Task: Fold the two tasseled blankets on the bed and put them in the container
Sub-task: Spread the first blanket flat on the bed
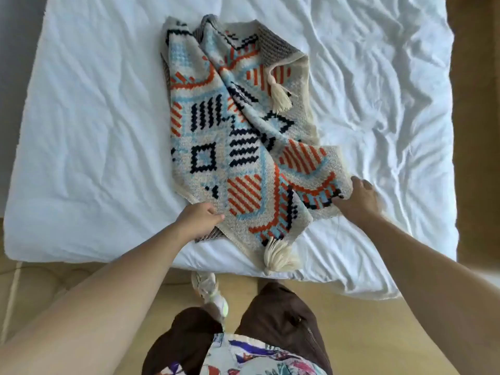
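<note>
— What are they working on?

— A bed with a rumpled white sheet, seen from above. It fills most of the view. A tan floor runs along the near side and a brownish strip shows past the right edge.

— And the blanket?

— One patterned blanket lies in the middle of the bed, loosely bunched and partly doubled over. It is cream with orange, pale blue and black shapes, and its grey striped underside shows at the far end. One cream tassel rests on top of the folds, and another tassel lies at the near corner by the bed's edge.

— What is the left hand doing?

— The left hand grips the blanket's near left edge, fingers curled round the fabric, thumb on top.

— The right one?

— The right hand is at the near right edge, fingers curled and tucked into the cloth, holding it just off the sheet.

— Anything else in view?

— Below, the person's brown shorts, a colourful printed shirt, and one pale shoe on the floor beside the bed.
</note>
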Demonstrator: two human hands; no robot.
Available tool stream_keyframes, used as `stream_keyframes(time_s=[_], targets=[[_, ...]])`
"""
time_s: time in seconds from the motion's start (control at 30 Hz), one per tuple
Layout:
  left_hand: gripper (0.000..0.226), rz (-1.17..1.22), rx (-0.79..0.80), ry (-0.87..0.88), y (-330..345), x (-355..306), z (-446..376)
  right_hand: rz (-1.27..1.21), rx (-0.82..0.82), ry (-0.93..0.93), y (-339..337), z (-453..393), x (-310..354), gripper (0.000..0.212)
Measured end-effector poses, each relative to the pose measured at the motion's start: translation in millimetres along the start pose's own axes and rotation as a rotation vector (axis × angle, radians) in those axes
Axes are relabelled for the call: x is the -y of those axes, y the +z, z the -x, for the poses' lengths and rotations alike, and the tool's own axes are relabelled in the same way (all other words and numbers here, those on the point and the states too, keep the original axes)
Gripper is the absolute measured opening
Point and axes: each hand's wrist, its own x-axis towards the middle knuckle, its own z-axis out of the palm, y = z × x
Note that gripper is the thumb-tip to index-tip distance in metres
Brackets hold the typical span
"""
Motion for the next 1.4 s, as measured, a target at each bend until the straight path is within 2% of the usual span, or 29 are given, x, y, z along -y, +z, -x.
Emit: stream_keyframes(time_s=[0.07, 0.17, 0.23, 0.3, 0.4, 0.47, 0.53, 0.57, 0.6, 0.7, 0.77, 0.97, 1.1, 1.2, 1.27, 1.33, 1.4], targets=[[0.036, 0.044, 0.093, -0.119, 12, 4, -19, -0.033, 0.010, 0.005, 8, -15, 5, 0.075], [0.025, 0.231, 0.172, -0.276, 34, 8, -33, -0.106, 0.046, 0.056, 22, -24, 13, 0.073], [0.020, 0.374, 0.173, -0.328, 48, 8, -41, -0.173, 0.042, 0.102, 34, -24, 18, 0.067], [0.026, 0.555, 0.132, -0.367, 56, 6, -49, -0.223, 0.090, 0.138, 45, -21, 24, 0.065], [0.023, 0.727, 0.081, -0.394, 56, 4, -61, -0.120, 0.029, 0.129, 48, -21, 28, 0.063], [0.027, 0.782, 0.064, -0.385, 48, 4, -70, -0.047, -0.057, 0.181, 43, -28, 23, 0.074], [0.039, 0.830, 0.031, -0.357, 37, 3, -77, -0.024, -0.061, 0.256, 34, -32, 21, 0.099], [0.042, 0.870, -0.009, -0.347, 29, -1, -77, -0.027, -0.040, 0.286, 32, -34, 19, 0.102], [0.041, 0.900, -0.057, -0.343, 21, -5, -78, -0.053, -0.013, 0.306, 28, -34, 21, 0.096], [0.029, 0.850, -0.221, -0.280, -7, -12, -78, -0.234, 0.048, 0.239, 25, -31, 28, 0.053], [0.031, 0.746, -0.318, -0.250, -32, -15, -74, -0.313, 0.026, 0.195, 18, -25, 30, 0.042], [0.030, 0.461, -0.597, -0.246, -120, -4, -43, -0.367, -0.215, 0.297, -50, -8, -19, 0.038], [0.032, 0.364, -0.656, -0.281, -150, 18, -26, -0.446, -0.428, 0.569, -91, 4, -54, 0.024], [0.030, 0.341, -0.689, -0.305, -160, 34, -17, -0.512, -0.500, 0.813, -83, -14, -130, 0.045], [0.030, 0.340, -0.715, -0.346, -167, 46, -11, -0.484, -0.498, 0.877, -71, -27, -158, 0.044], [0.030, 0.344, -0.744, -0.387, -173, 64, -10, -0.331, -0.404, 0.937, -76, 4, -99, 0.043], [0.028, 0.314, -0.717, -0.425, -179, 81, -11, -0.168, -0.344, 0.839, -75, 35, -22, 0.047]])
